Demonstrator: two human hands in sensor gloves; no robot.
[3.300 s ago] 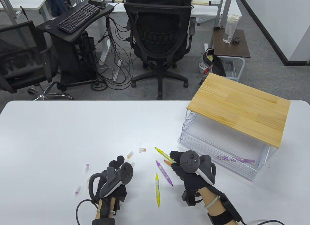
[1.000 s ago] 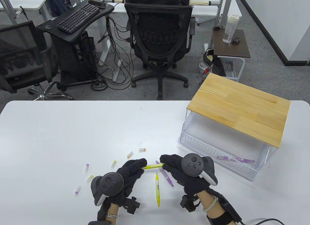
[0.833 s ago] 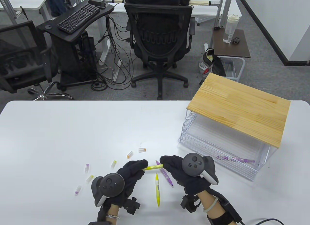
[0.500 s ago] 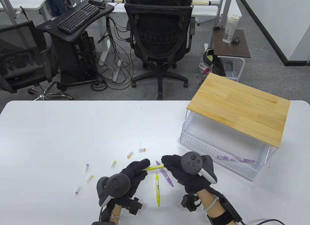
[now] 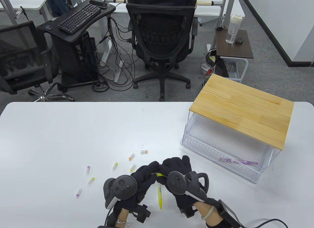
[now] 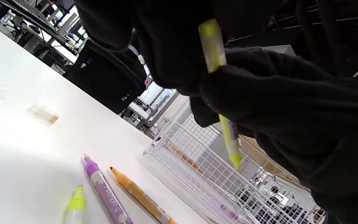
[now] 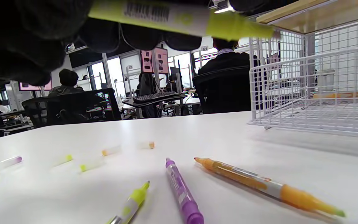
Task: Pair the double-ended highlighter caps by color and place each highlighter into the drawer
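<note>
Two gloved hands at lower centre of the table view: left hand [image 5: 144,175] and right hand [image 5: 177,169], fingertips meeting, both grasping one yellow highlighter [image 6: 213,46] raised off the table [image 5: 73,129]. Three uncapped highlighters lie below: yellow [image 7: 132,199], purple [image 7: 180,191], orange [image 7: 259,183]. Loose caps [image 5: 115,166] lie scattered at left. Wire drawer [image 5: 220,152], right, holds a purple highlighter [image 5: 239,161].

White table [image 5: 73,129] carrying loose caps [image 5: 115,166] left of the hands, yellow [image 5: 159,194], purple [image 7: 180,189], orange [image 7: 259,183] highlighters under them, wire drawer [image 5: 220,154] sitting right.
</note>
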